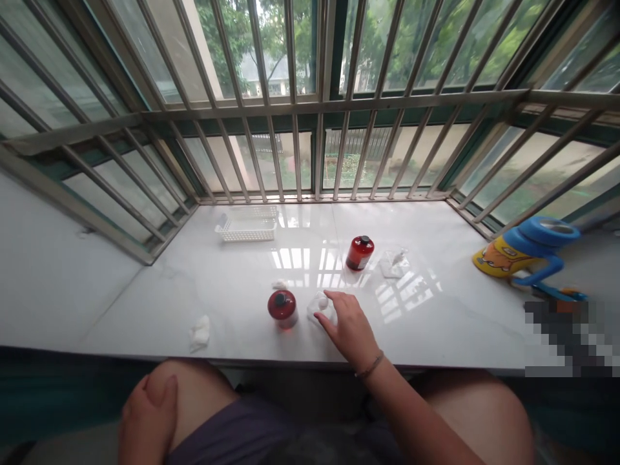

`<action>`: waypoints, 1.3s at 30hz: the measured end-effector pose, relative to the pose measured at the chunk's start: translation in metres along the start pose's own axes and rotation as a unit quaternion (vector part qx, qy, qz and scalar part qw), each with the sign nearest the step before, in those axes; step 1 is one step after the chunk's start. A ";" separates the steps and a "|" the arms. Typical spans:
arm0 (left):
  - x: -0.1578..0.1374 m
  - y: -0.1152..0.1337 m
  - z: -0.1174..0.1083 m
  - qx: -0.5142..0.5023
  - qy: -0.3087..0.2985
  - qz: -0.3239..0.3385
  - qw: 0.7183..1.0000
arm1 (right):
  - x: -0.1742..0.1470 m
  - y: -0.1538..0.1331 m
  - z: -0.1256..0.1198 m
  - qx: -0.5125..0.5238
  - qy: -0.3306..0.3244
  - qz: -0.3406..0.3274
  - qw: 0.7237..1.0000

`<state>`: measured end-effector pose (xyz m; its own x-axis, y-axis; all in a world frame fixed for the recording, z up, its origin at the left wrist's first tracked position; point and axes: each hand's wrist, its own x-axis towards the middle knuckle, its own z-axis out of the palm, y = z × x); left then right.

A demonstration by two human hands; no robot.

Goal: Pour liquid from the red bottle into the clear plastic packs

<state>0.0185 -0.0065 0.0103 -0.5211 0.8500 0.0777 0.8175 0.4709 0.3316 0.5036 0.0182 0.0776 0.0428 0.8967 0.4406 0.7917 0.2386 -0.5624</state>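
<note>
My right hand (349, 323) reaches over the white marble-look counter, thumb and index finger apart around the right side of a small clear see-through piece (320, 306) with a rounded whitish part on top. Whether the fingertips touch it I cannot tell. Just left of that piece stands a red see-through bottle (283, 307) with a black cap. Farther back is a second red bottle (360, 253), also black-capped, beside another clear piece (394, 263). My left hand (154, 413) rests on my left knee, below the counter edge, holding nothing.
A white perforated basket (248, 226) sits at the back left. Crumpled white tissue (199, 333) lies near the front edge, with a smaller white scrap (279, 284) behind the nearer bottle. A blue and yellow mug-like flask (526, 248) stands at right. Barred windows (320, 155) enclose the counter.
</note>
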 end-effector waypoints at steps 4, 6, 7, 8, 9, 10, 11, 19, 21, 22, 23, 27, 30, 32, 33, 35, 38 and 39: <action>-0.004 0.008 -0.008 0.010 -0.022 -0.026 0.999 | 0.002 0.008 0.009 0.017 0.000 0.027 0.999; -0.008 0.014 -0.011 0.012 0.007 0.003 1.000 | 0.003 0.010 0.002 0.020 -0.003 0.035 0.999; -0.012 0.018 -0.012 0.005 0.035 0.040 0.999 | 0.002 0.010 -0.003 0.020 -0.005 0.039 0.999; -0.018 0.023 -0.013 -0.008 0.066 0.093 0.993 | 0.000 0.008 -0.008 0.018 -0.006 0.042 0.999; -0.026 0.031 -0.012 -0.029 0.097 0.156 0.983 | -0.003 0.005 -0.013 0.015 -0.006 0.044 0.999; -0.037 0.042 -0.011 -0.055 0.122 0.222 0.966 | -0.007 0.002 -0.018 0.014 -0.006 0.046 0.999; -0.050 0.056 -0.010 -0.082 0.127 0.287 0.946 | -0.013 -0.002 -0.022 0.017 -0.005 0.047 0.999; -0.165 0.182 -0.002 -0.187 -0.019 0.493 0.849 | -0.068 -0.045 -0.036 0.124 -0.045 0.035 0.991; -0.173 0.193 0.001 -0.222 -0.038 0.488 0.843 | -0.076 -0.053 -0.036 0.144 -0.054 0.031 0.988; -0.174 0.195 0.002 -0.235 -0.040 0.483 0.843 | -0.078 -0.056 -0.036 0.148 -0.062 0.030 0.987; -0.174 0.196 0.003 -0.242 -0.033 0.480 0.843 | -0.079 -0.058 -0.036 0.148 -0.072 0.030 0.986; -0.173 0.194 0.005 -0.216 0.031 0.508 0.833 | -0.079 -0.061 -0.032 0.094 -0.121 0.045 0.987; -0.173 0.193 0.002 -0.193 0.055 0.529 0.824 | -0.079 -0.062 -0.027 0.035 -0.133 0.057 0.989; -0.172 0.192 -0.001 -0.183 0.063 0.530 0.825 | -0.079 -0.064 -0.024 0.007 -0.134 0.051 0.990; -0.172 0.191 -0.002 -0.181 0.065 0.530 0.826 | -0.079 -0.064 -0.024 0.001 -0.137 0.045 0.990; -0.171 0.189 -0.004 -0.183 0.062 0.530 0.826 | -0.078 -0.066 -0.025 0.003 -0.151 0.029 0.988; -0.171 0.187 -0.005 -0.198 0.031 0.529 0.824 | -0.078 -0.066 -0.028 0.010 -0.169 0.002 0.985; -0.171 0.187 -0.005 -0.202 0.019 0.530 0.823 | -0.078 -0.066 -0.029 0.010 -0.172 -0.001 0.985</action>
<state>0.2589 -0.0647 0.0634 0.4186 0.7212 0.5519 0.6739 -0.6541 0.3436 0.4658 -0.0783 0.0999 -0.1708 0.9686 0.1807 0.7796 0.2450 -0.5763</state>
